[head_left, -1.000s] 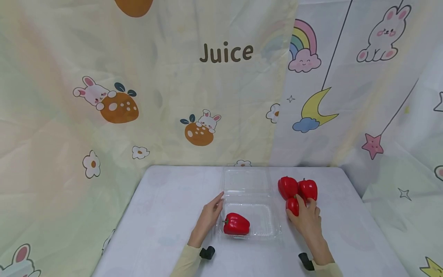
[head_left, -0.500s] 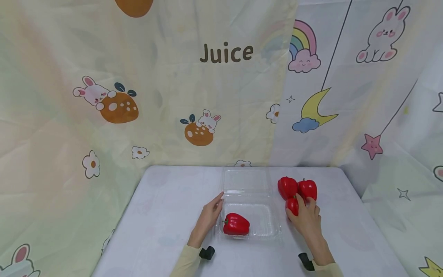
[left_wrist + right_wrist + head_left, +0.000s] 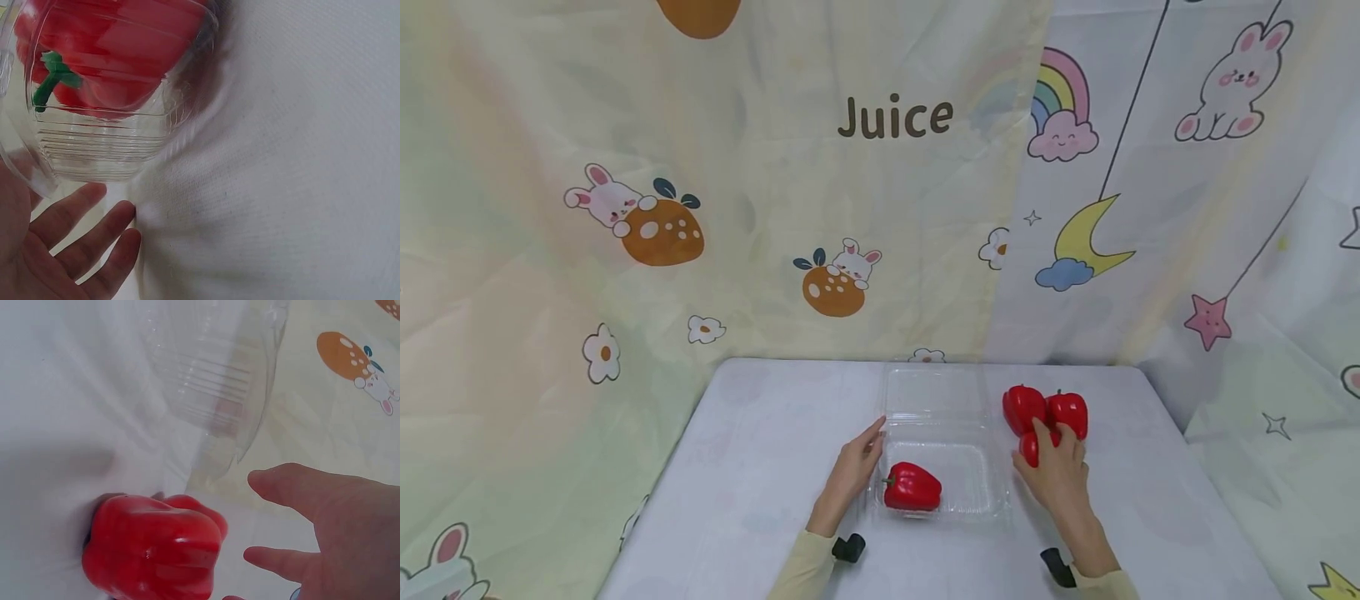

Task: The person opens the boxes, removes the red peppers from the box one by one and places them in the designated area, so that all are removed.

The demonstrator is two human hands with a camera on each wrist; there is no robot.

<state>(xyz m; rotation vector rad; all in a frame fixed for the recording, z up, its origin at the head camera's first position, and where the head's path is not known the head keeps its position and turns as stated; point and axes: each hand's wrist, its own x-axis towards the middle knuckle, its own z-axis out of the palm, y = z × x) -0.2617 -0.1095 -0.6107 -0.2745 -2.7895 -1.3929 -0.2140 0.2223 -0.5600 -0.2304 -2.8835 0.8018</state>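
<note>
A clear plastic clamshell container [image 3: 970, 477] lies with its lid folded back on the white table. Inside its left side rests a red bell pepper [image 3: 912, 487] with a green stem. My left hand [image 3: 848, 473] is at the container's left wall, fingers extended beside the rim; the left wrist view shows them spread just under it. My right hand [image 3: 1062, 477] reaches over the nearest of 3 red bell peppers on the right. In the right wrist view that pepper [image 3: 153, 550] lies on the cloth, with the thumb and fingers [image 3: 281, 562] spread apart and a gap before it.
Behind the nearest pepper, two more red bell peppers [image 3: 1024, 408] stand side by side at the back right. The clear lid [image 3: 934, 393] lies flat toward the table's back edge. A printed curtain [image 3: 760, 167] hangs behind the table [image 3: 760, 417].
My right hand has shifted slightly left, and its thumb has come away from the near pepper. My left hand stays at the container. The head view has tilted a little.
</note>
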